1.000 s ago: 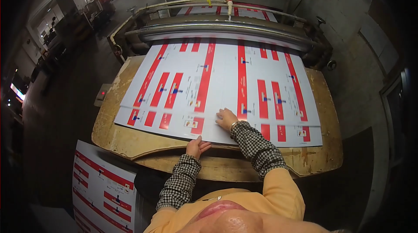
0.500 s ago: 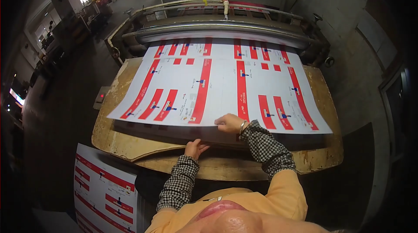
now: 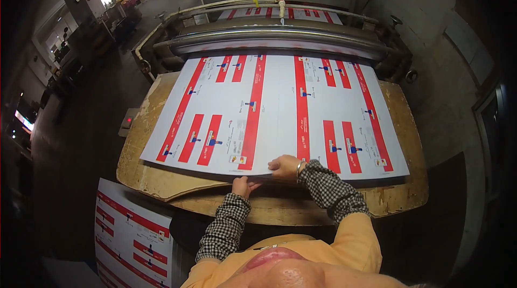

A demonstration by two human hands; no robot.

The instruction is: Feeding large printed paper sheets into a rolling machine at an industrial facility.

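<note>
A large white printed sheet [image 3: 277, 110] with red bars and small blue figures lies across a worn wooden board [image 3: 134, 148]. Its far end meets the metal roller [image 3: 253, 35] of a machine. My right hand [image 3: 285, 167] pinches the sheet's near edge just right of the middle, thumb on top. Close by on the left, my left hand [image 3: 245, 186] touches the same edge from below, fingers stretched to the right and partly hidden under it. Both forearms wear black-and-white checked sleeve covers.
A stack of similar printed sheets [image 3: 132, 234] stands low at my left. Beyond the roller, another red-and-white sheet [image 3: 291, 13] shows behind a pipe and nozzle [image 3: 281, 5]. A small box with a red light [image 3: 128, 121] sits beside the board's left edge.
The sheet's near edge has come down toward the board, and both hands have moved slightly nearer with it. Print beside the roller has changed, and the sheet beyond it shows more plainly.
</note>
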